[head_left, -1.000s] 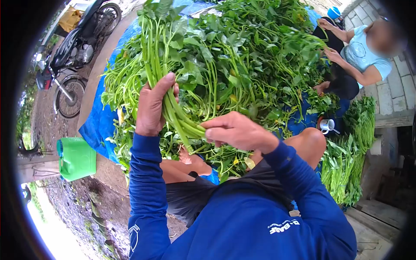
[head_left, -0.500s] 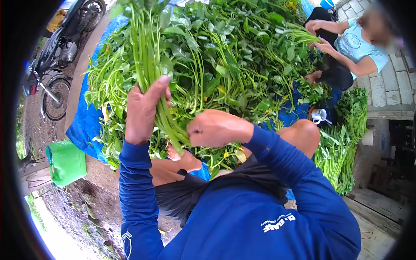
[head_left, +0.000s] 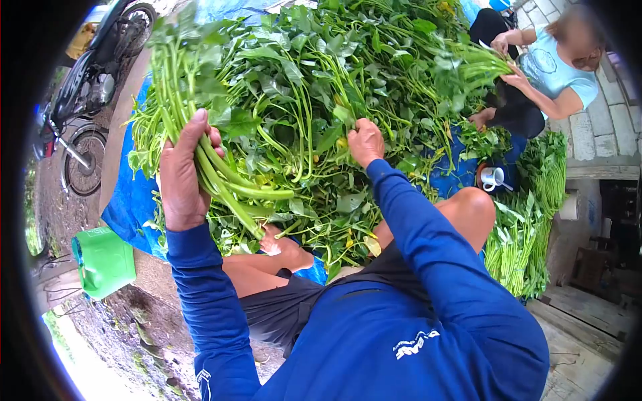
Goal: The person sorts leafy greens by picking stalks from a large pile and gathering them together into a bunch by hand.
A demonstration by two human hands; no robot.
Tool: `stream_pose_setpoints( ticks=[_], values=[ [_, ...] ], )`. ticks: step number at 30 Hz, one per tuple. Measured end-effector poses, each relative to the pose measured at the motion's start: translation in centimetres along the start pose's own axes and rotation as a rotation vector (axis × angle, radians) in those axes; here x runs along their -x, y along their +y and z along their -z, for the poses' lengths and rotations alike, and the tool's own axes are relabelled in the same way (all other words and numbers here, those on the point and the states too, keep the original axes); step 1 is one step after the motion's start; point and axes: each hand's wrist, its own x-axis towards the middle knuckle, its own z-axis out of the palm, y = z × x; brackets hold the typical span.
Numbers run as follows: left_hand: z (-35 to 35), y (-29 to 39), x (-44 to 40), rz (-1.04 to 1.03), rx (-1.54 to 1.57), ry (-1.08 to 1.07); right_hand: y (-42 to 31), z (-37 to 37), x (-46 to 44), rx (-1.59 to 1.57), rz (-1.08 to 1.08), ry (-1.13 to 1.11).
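A bunch of long-stemmed water spinach [head_left: 231, 194] is clasped in my left hand [head_left: 187, 174], leaves pointing up and away, cut stem ends hanging toward my lap. My right hand [head_left: 366, 142] reaches into the big leafy pile of water spinach [head_left: 281, 73], its fingers closed around a stem there. Leaves partly hide what the right fingertips grip. The pile spreads in front of my crossed legs.
Across the pile at the right, another person [head_left: 558, 70] holds a bunch of greens. A white mug [head_left: 491, 178] stands near finished-looking bundles [head_left: 515, 247] at my right. To the left are a green container [head_left: 107, 262], a blue tarp [head_left: 127, 200] and a motorcycle [head_left: 87, 100].
My right hand has left the stem ends of the bunch and moved forward and right into the pile. My left hand has shifted left and slightly lower with the bunch.
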Motion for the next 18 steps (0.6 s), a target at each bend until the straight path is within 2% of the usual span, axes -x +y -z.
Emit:
stream_pose_setpoints(
  ticks=[1, 4, 5, 8, 10, 12, 15, 16, 18],
  values=[
    [0.0, 0.1, 0.2, 0.009, -0.026, 0.004, -0.2, 0.8, -0.5, 0.020, -0.005, -0.033],
    [0.2, 0.1, 0.7, 0.022, -0.055, -0.012, -0.8, 3.7, -0.7, 0.034, 0.277, 0.125],
    [0.1, -0.1, 0.6, 0.021, -0.031, -0.006, -1.2, 5.1, -1.0, -0.038, 0.265, 0.033],
    [-0.3, 0.0, 0.7, 0.073, -0.043, -0.010, -5.0, 10.5, -0.8, -0.548, -0.132, -0.393],
    [-0.1, 0.0, 0.5, 0.048, -0.027, -0.016, -5.0, 10.8, -1.5, -0.722, -0.068, -0.401],
    [-0.3, 0.0, 0.7, 0.058, -0.012, -0.028, -5.0, 12.4, -1.3, -0.823, -0.185, -0.554],
    [-0.2, -0.1, 0.8, 0.054, -0.016, -0.040, -6.7, 15.4, 0.6, -0.855, -0.099, -0.606],
    [-0.1, -0.1, 0.8, 0.054, -0.031, -0.035, -6.5, 15.2, 0.8, -0.935, -0.059, -0.623],
    [-0.2, -0.4, 1.1, 0.052, -0.041, -0.041, -6.8, 15.2, 2.0, -1.168, -0.111, -0.622]
  ],
)
